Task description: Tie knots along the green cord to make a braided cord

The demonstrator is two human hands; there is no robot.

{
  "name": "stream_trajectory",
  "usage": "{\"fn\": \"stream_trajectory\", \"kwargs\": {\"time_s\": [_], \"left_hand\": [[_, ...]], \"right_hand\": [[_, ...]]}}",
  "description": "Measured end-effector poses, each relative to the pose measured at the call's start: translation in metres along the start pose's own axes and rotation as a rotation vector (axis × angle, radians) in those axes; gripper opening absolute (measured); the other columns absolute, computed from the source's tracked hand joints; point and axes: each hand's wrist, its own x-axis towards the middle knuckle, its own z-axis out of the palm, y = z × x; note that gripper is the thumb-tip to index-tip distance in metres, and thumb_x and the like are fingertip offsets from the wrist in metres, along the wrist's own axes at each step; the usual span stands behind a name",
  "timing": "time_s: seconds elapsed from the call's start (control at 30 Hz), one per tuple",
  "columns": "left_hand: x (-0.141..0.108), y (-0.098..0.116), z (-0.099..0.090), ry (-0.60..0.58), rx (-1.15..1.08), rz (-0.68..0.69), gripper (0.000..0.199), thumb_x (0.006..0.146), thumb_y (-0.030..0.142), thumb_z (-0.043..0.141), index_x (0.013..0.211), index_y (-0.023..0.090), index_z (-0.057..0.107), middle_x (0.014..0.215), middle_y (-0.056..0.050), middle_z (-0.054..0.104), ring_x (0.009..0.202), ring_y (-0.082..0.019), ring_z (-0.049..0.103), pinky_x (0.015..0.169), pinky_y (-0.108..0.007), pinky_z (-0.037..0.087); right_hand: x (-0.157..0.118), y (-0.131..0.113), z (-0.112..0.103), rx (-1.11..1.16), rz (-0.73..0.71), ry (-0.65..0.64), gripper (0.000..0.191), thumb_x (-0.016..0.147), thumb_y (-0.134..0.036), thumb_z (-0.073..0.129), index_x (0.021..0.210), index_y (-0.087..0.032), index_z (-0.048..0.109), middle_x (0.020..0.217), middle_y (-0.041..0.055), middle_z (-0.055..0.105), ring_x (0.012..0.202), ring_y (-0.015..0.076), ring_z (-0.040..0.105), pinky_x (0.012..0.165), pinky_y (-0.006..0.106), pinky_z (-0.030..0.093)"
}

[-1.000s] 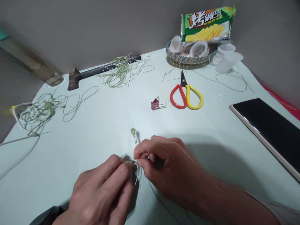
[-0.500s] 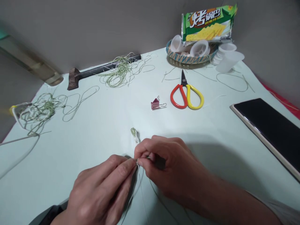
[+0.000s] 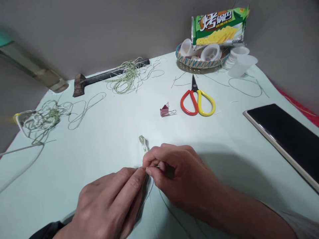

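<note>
A braided green-and-white cord [image 3: 142, 140] with a looped end lies on the pale table, its lower part hidden under my fingertips. My left hand [image 3: 109, 202] is closed, thumb and forefinger pinching the cord from the left. From the right, my right hand [image 3: 174, 172] pinches a thin strand of it, fingers curled, the tips of both hands touching. Several loose strands [image 3: 169, 209] trail from between the hands toward the table's near edge.
Beyond my hands lie a pink binder clip [image 3: 164, 110] and red-and-yellow scissors [image 3: 196, 101]. A phone [image 3: 284, 132] rests at right. Farther back are a hammer [image 3: 99, 78], tangled cords [image 3: 127, 78], a basket [image 3: 199, 63] with plastic cups, and a snack packet [image 3: 219, 28].
My left hand's fingers have shifted slightly, its forefinger flattening over the cord. My right hand stays almost in place, still pinching. The view has moved a little.
</note>
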Motion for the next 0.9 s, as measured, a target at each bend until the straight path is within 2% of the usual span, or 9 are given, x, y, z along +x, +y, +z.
{"fn": "stream_trajectory", "kwargs": {"time_s": [0.17, 0.33, 0.47, 0.67, 0.77, 0.9], "left_hand": [[-0.009, -0.003, 0.0, -0.039, -0.016, 0.004, 0.025, 0.112, 0.014, 0.042, 0.123, 0.007, 0.064, 0.088, -0.011, 0.076, 0.067, -0.017, 0.067, 0.058, -0.028, 0.046], [0.001, 0.0, -0.002, -0.026, -0.049, -0.02, 0.024, 0.112, 0.013, 0.04, 0.115, 0.01, 0.064, 0.075, -0.006, 0.071, 0.061, -0.016, 0.068, 0.055, -0.027, 0.047], [0.008, 0.003, -0.004, 0.015, -0.098, -0.057, 0.023, 0.112, 0.013, 0.041, 0.114, 0.008, 0.063, 0.084, -0.009, 0.073, 0.067, -0.015, 0.07, 0.063, -0.026, 0.053], [0.004, 0.003, -0.003, 0.001, -0.116, -0.056, 0.021, 0.112, 0.012, 0.041, 0.113, 0.01, 0.062, 0.077, -0.005, 0.068, 0.063, -0.015, 0.067, 0.06, -0.026, 0.052], [0.0, 0.001, -0.001, -0.024, -0.209, -0.114, 0.022, 0.113, 0.015, 0.041, 0.116, 0.014, 0.062, 0.078, -0.003, 0.065, 0.064, -0.014, 0.066, 0.061, -0.025, 0.052], [0.001, -0.003, 0.003, -0.034, -0.356, -0.254, 0.019, 0.107, 0.011, 0.047, 0.105, 0.02, 0.064, 0.08, 0.001, 0.065, 0.065, -0.009, 0.066, 0.062, -0.018, 0.052]], "right_hand": [[0.0, -0.001, 0.0, -0.001, 0.008, -0.013, 0.022, 0.079, -0.003, 0.059, 0.077, -0.024, 0.067, 0.067, -0.0092, 0.063, 0.062, 0.0066, 0.052, 0.06, 0.017, 0.039], [0.001, -0.003, -0.001, -0.014, 0.029, -0.031, 0.023, 0.079, -0.003, 0.058, 0.077, -0.024, 0.066, 0.067, -0.0089, 0.062, 0.063, 0.0073, 0.052, 0.061, 0.018, 0.04], [-0.001, -0.004, -0.002, -0.003, 0.031, -0.029, 0.023, 0.08, -0.003, 0.058, 0.078, -0.025, 0.065, 0.069, -0.0093, 0.063, 0.064, 0.0068, 0.053, 0.063, 0.017, 0.041], [-0.001, -0.003, -0.001, 0.009, 0.045, -0.035, 0.022, 0.08, -0.004, 0.058, 0.078, -0.025, 0.066, 0.069, -0.0096, 0.065, 0.065, 0.0071, 0.054, 0.063, 0.017, 0.042], [0.0, -0.004, -0.001, 0.017, 0.052, -0.03, 0.022, 0.079, -0.005, 0.059, 0.077, -0.025, 0.067, 0.069, -0.0098, 0.067, 0.065, 0.0075, 0.056, 0.063, 0.017, 0.042], [0.0, -0.006, -0.002, 0.033, 0.081, -0.009, 0.025, 0.078, -0.003, 0.061, 0.08, -0.026, 0.07, 0.071, -0.0102, 0.069, 0.064, 0.0079, 0.057, 0.063, 0.019, 0.043]]}}
